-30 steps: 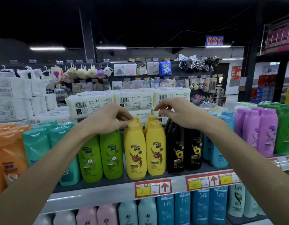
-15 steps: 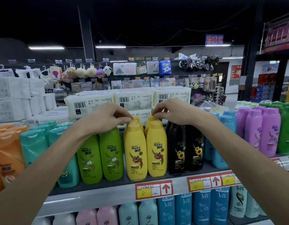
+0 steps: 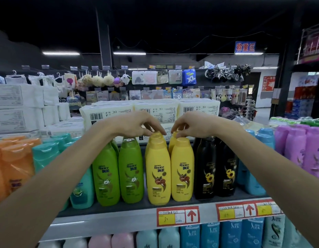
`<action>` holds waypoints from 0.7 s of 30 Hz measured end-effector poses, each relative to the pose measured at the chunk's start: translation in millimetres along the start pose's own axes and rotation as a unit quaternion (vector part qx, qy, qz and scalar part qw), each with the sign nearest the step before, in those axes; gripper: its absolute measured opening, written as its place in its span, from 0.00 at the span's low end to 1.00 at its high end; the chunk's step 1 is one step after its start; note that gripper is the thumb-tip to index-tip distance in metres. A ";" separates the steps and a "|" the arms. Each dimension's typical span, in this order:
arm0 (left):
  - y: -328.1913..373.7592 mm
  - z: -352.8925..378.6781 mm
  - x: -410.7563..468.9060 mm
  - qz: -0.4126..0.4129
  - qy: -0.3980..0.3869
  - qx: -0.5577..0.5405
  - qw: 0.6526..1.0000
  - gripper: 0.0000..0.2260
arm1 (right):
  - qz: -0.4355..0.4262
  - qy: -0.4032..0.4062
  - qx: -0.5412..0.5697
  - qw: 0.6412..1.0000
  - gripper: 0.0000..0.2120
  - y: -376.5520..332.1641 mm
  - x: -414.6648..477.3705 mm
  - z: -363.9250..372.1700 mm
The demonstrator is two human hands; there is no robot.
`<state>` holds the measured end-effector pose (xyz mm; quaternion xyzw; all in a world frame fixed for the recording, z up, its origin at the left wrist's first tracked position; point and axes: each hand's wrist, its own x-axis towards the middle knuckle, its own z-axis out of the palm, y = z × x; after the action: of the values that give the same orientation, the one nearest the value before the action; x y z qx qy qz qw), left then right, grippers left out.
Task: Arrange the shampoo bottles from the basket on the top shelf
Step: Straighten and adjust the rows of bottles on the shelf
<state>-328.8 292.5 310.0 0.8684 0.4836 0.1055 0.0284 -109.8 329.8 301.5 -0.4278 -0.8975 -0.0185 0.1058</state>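
**Item:** yellow plastic shampoo bottles with rounded flip caps, four showing, in two files on the grey top shelf (image 3: 119, 222), directly beneath the hands. The front pair (image 3: 157, 173) stands upright, labels forward, touching side by side. Basket not in view.

**State, left hand** (image 3: 135, 125): fingers curled downward, tips pinching the cap of the left rear yellow bottle (image 3: 156, 135).

**State, right hand** (image 3: 192, 126): likewise curled, fingertips closed on the cap of the right rear yellow bottle (image 3: 174, 136) (the far side of this cap is hidden).

**Neighbours:** lime-green shampoo bottles (image 3: 131, 170) below and outboard of the left hand. Black sunflower-label bottles (image 3: 206, 169) under the right wrist.

**Handling, judged:** probably full, so moderately heavy. Stiff-walled, glossy and likely slippery. Tall and narrow, so one knock could topple the row. The cap serves for nudging and squaring. For lifting, grip the body just below the shoulder.
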 end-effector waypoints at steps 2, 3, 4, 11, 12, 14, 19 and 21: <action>-2.5 0.8 2.6 0.010 -0.008 0.008 1.000 0.18 | -0.001 0.003 0.001 1.000 0.13 0.7 -0.4 0.5; -3.6 1.5 4.1 0.015 -0.008 0.010 1.000 0.18 | -0.001 0.005 0.003 1.000 0.13 1.1 -0.6 0.8; -4.4 2.0 5.4 0.019 -0.006 0.010 1.000 0.17 | -0.002 0.008 0.005 1.000 0.13 1.4 -0.8 0.9; -9.7 -1.5 9.2 0.040 -0.009 -0.003 0.999 0.16 | -0.005 0.014 0.004 1.000 0.13 3.9 -0.2 2.8; -10.8 -2.3 8.9 0.041 -0.010 -0.004 0.999 0.16 | -0.005 0.015 0.005 1.000 0.13 4.3 -0.3 3.4; -13.4 -3.7 8.6 0.039 -0.008 -0.009 0.999 0.16 | -0.006 0.017 0.009 1.000 0.13 5.1 -0.4 4.3; -16.8 -4.9 7.4 0.035 -0.006 -0.014 0.999 0.15 | -0.008 0.021 0.017 1.000 0.12 6.3 1.1 6.4; -15.5 -4.1 8.0 0.033 -0.006 -0.009 0.999 0.15 | -0.010 0.024 0.020 0.999 0.12 6.7 1.7 7.1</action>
<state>-338.4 307.3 312.9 0.8842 0.4537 0.1052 0.0357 -106.9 336.2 294.6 -0.4157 -0.8993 -0.0118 0.1353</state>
